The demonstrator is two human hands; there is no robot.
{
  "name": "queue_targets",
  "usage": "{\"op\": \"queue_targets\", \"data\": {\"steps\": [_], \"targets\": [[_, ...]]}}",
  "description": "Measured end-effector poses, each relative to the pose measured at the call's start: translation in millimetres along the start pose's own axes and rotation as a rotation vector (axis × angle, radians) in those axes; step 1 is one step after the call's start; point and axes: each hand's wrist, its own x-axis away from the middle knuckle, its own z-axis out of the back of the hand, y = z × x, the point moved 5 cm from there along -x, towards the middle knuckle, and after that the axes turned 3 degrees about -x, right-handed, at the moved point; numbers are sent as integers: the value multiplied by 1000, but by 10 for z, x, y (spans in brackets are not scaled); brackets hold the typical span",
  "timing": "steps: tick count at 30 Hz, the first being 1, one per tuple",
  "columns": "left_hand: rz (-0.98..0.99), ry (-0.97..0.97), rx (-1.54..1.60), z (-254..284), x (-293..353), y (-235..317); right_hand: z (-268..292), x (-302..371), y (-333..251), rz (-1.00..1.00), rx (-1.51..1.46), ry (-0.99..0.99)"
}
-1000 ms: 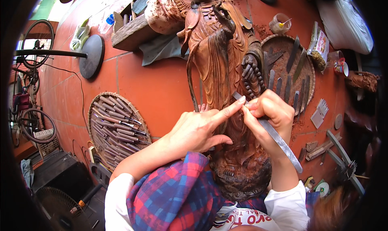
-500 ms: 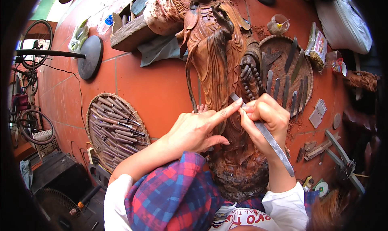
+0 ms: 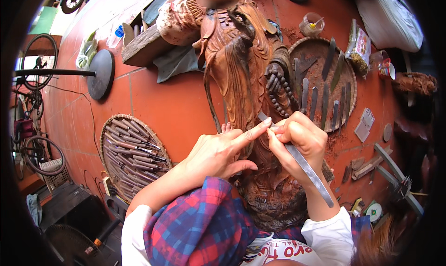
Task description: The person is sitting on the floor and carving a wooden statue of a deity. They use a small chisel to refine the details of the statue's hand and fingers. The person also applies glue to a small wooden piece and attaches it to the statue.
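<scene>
A carved wooden statue (image 3: 239, 80) in draped robes, with a string of round beads, lies lengthwise before me, its base close to my lap. My right hand (image 3: 302, 138) grips a long flat steel blade (image 3: 312, 173) in closed fingers, its rounded end pointing back along my forearm. The blade's far tip meets the robe folds below the beads. My left hand (image 3: 213, 152) reaches across the statue from the left with its index finger stretched out, the fingertip at the blade near its tip. Its thumb is spread apart, and its other fingers are partly hidden.
Left of me, a round woven tray (image 3: 106, 147) holds many wood-handled carving tools. Another round tray (image 3: 320, 49) at the right bears several flat blades. A wooden block (image 3: 146, 47) and a black round stand base (image 3: 101, 74) are at the far left. A metal clamp (image 3: 399, 180) lies right.
The whole view has shifted slightly, so the statue and trays sit a little further left. Both hands keep nearly the same pose on the blade, which is tilted a touch more steeply.
</scene>
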Motion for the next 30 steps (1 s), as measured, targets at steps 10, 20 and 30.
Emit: {"op": "queue_targets", "data": {"steps": [10, 20, 30], "targets": [[-80, 141, 61, 108, -125, 118, 159, -65, 116, -107, -273, 81], [20, 149, 139, 66, -168, -13, -33, -137, 231, 65, -100, 125], [-31, 168, 42, 104, -132, 31, -31, -53, 192, 13, -145, 209]]}}
